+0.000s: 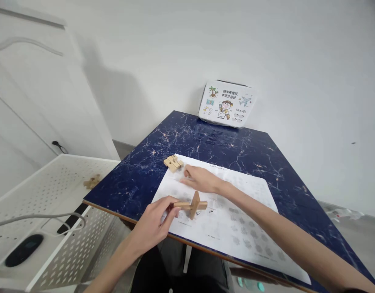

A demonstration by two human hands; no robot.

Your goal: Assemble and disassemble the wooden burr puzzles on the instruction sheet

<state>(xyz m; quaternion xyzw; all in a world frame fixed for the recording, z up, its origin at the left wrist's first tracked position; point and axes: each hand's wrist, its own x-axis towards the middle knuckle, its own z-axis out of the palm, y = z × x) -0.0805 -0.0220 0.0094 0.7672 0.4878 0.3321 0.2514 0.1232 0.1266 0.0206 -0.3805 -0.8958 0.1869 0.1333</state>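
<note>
Table top (pixel 236 150) was dark navy, veined with pale gold-white marbling, thin light-brown edge. Instruction sheet (pixel 236 219) was white, printed with faint grey diagrams. Wooden cross piece (pixel 192 204) was light tan; wooden block cluster (pixel 173 162) same pale wood tone. Box (pixel 226 104) against wall was white with colourful cartoon prints: green palm, blue plane, brown-clad figure. Cart shelf (pixel 53 179) was white, dotted with perforations. Wall (pixel 267 49) was plain off-white. Oval device (pixel 24 249) was black.
</note>
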